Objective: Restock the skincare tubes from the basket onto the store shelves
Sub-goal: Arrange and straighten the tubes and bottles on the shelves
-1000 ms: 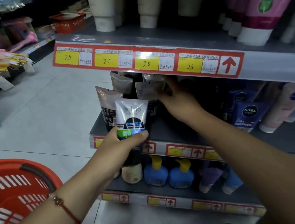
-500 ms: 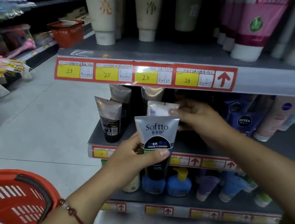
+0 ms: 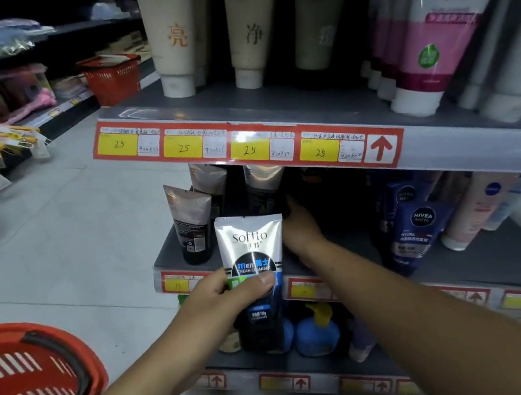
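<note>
Here the left hand pinches the light, soft, slippery-looking tube mid-body, a sound hold, while the right hand, just beyond it, reaches into the dark shelf, its grip untellable.

Softto tube upright in the left hand, basket down at the left

The silver, black and blue Softto cleanser tube stands crimp-end up in the left hand — thumb across its front, just left of the right hand, which reaches deep into the middle shelf. The red basket sits below and left of the left wrist — its contents are unseen.
</note>
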`<control>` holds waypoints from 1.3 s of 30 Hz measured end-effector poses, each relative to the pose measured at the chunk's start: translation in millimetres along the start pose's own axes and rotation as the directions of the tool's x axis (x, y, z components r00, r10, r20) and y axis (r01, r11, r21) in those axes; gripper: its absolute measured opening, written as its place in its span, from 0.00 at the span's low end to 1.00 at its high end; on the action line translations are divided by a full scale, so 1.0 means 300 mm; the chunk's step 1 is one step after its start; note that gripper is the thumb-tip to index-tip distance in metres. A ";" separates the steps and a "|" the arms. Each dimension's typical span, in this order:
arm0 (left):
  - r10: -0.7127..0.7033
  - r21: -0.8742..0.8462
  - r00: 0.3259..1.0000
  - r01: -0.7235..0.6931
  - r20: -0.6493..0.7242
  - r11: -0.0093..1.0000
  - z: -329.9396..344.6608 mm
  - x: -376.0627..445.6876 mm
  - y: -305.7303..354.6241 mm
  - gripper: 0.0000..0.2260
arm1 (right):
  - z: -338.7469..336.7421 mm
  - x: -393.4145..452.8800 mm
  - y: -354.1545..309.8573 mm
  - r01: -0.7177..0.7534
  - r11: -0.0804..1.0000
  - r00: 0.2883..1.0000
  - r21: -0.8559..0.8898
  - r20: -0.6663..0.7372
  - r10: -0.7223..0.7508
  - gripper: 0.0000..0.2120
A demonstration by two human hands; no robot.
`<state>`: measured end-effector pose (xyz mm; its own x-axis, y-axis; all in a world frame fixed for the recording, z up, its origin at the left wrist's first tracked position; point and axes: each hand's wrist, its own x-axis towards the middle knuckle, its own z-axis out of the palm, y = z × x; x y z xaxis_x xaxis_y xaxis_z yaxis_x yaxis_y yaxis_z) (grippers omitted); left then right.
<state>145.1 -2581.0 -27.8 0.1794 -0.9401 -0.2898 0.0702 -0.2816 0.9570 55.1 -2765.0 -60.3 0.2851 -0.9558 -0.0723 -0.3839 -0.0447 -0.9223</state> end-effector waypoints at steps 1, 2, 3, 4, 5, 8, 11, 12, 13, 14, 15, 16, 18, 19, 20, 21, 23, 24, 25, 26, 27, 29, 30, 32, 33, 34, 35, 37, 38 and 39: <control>0.006 0.002 1.000 -0.006 -0.004 1.000 -0.004 -0.001 -0.002 0.19 | 0.019 0.008 -0.008 0.020 1.000 1.000 0.007 -0.023 -0.020 0.24; 0.007 0.013 1.000 -0.007 -0.012 1.000 -0.006 -0.004 -0.001 0.19 | 0.036 0.019 -0.014 0.025 1.000 0.999 0.016 -0.044 -0.024 0.24; 0.013 0.024 1.000 -0.013 -0.016 1.000 -0.011 -0.003 -0.005 0.20 | 0.048 0.026 -0.019 0.014 1.000 0.997 0.019 -0.071 -0.013 0.24; 0.015 0.029 1.000 -0.015 -0.014 0.999 -0.015 -0.003 -0.008 0.22 | 0.057 0.029 -0.019 -0.005 1.000 0.995 0.026 -0.102 0.007 0.23; 0.016 0.025 1.000 -0.016 -0.009 1.000 -0.018 -0.001 -0.012 0.24 | 0.062 0.028 -0.017 -0.023 0.999 0.991 0.045 -0.132 0.029 0.23; 0.016 0.015 1.000 -0.015 -0.006 1.000 -0.028 0.005 -0.010 0.20 | 0.058 0.006 -0.012 -0.010 0.999 0.983 0.047 -0.185 0.019 0.12; 0.030 0.025 1.000 -0.030 0.002 0.999 -0.042 0.015 0.000 0.14 | 0.037 -0.016 -0.003 -0.012 0.987 0.987 -0.163 -0.159 -0.014 0.09; 0.032 0.030 0.999 -0.032 0.009 0.999 -0.046 0.017 0.004 0.15 | 0.034 -0.017 0.006 -0.011 0.974 0.988 -0.228 -0.150 -0.024 0.07; 0.036 0.031 0.999 -0.036 0.011 0.999 -0.052 0.021 0.004 0.17 | 0.032 -0.016 0.019 -0.005 0.968 0.991 -0.253 -0.132 -0.029 0.06; 0.039 0.031 0.999 -0.039 0.012 0.999 -0.058 0.021 0.005 0.18 | 0.031 -0.014 0.038 0.010 0.968 0.993 -0.252 -0.111 -0.040 0.08; 0.042 0.034 0.999 -0.043 0.013 0.999 -0.066 0.023 0.002 0.20 | 0.031 -0.011 0.054 0.016 0.968 0.994 -0.249 -0.098 -0.042 0.12; 0.045 0.041 0.999 -0.046 0.013 0.998 -0.076 0.024 0.000 0.22 | 0.030 -0.015 0.065 0.013 0.969 0.995 -0.245 -0.093 -0.036 0.18; 0.049 0.065 0.999 -0.050 0.010 0.997 -0.099 0.022 -0.004 0.30 | 0.030 -0.016 0.085 0.010 0.971 0.995 -0.238 -0.091 -0.033 0.29; 0.050 0.077 0.999 -0.050 0.003 0.996 -0.108 0.018 -0.005 0.34 | 0.030 -0.018 0.088 0.011 0.971 0.994 -0.237 -0.099 -0.035 0.35; 0.051 0.088 0.999 -0.050 -0.009 0.995 -0.115 0.014 -0.005 0.36 | 0.029 -0.020 0.090 0.013 0.971 0.994 -0.240 -0.104 -0.039 0.39; 0.053 0.101 0.998 -0.051 -0.019 0.994 -0.119 0.008 -0.003 0.37 | 0.027 -0.018 0.093 0.019 0.968 0.994 -0.251 -0.101 -0.046 0.40; 0.051 0.119 0.998 -0.048 -0.027 0.992 -0.124 -0.003 -0.001 0.38 | 0.026 -0.007 0.102 0.039 0.957 0.996 -0.289 -0.060 -0.059 0.38; 0.051 0.124 0.998 -0.047 -0.026 0.991 -0.123 -0.008 0.002 0.39 | 0.025 -0.005 0.108 0.048 0.950 0.997 -0.310 -0.035 -0.062 0.34; 0.049 0.127 0.998 -0.046 -0.024 0.991 -0.123 -0.013 0.004 0.39 | 0.026 -0.004 0.115 0.051 0.942 0.998 -0.331 -0.022 -0.062 0.31; 0.048 0.126 0.999 -0.045 -0.020 0.991 -0.122 -0.018 0.006 0.39 | 0.027 -0.007 0.118 0.055 0.934 0.997 -0.354 -0.026 -0.068 0.29; 0.046 0.122 0.999 -0.043 -0.017 0.992 -0.121 -0.023 0.007 0.39 | 0.030 -0.011 0.120 0.052 0.924 0.996 -0.379 -0.050 -0.076 0.31; 0.043 0.110 0.999 -0.042 -0.009 0.993 -0.121 -0.031 0.011 0.37 | 0.036 -0.018 0.119 0.040 0.902 0.991 -0.429 -0.101 -0.092 0.37; 0.040 0.104 0.999 -0.039 -0.007 0.994 -0.123 -0.034 0.012 0.37 | 0.039 -0.020 0.118 0.032 0.893 0.990 -0.448 -0.107 -0.089 0.39; 0.033 0.103 0.999 -0.031 -0.009 0.994 -0.130 -0.038 0.010 0.38 | 0.043 -0.021 0.119 0.018 0.884 0.992 -0.468 -0.100 -0.073 0.39; 0.029 0.107 0.999 -0.027 -0.015 0.994 -0.137 -0.038 0.007 0.40 | 0.045 -0.020 0.122 0.019 0.880 0.993 -0.474 -0.093 -0.072 0.36; 0.022 0.112 1.000 -0.019 -0.022 0.994 -0.143 -0.038 0.007 0.41 | 0.046 -0.017 0.126 0.028 0.879 0.993 -0.475 -0.086 -0.078 0.33; 0.015 0.117 0.999 -0.011 -0.029 0.993 -0.148 -0.038 0.006 0.42 | 0.048 -0.013 0.129 0.030 0.881 0.993 -0.472 -0.087 -0.080 0.31; 0.006 0.120 0.999 -0.001 -0.043 0.993 -0.156 -0.037 0.006 0.40 | 0.052 0.005 0.130 0.032 0.886 0.990 -0.463 -0.104 -0.090 0.30; 0.004 0.119 0.999 0.003 -0.054 0.993 -0.159 -0.035 0.004 0.37 | 0.055 0.016 0.124 0.025 0.886 0.990 -0.464 -0.114 -0.087 0.29; 0.004 0.119 0.998 0.003 -0.062 0.993 -0.161 -0.034 0.002 0.35 | 0.058 0.029 0.115 0.017 0.881 0.990 -0.473 -0.118 -0.082 0.28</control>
<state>190.8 -2562.2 -25.1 0.2405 -0.9274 -0.2864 -0.0469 -0.3058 0.9509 59.6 -2769.7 -99.3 0.2101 -0.9765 0.0489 -0.7487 -0.1928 -0.6342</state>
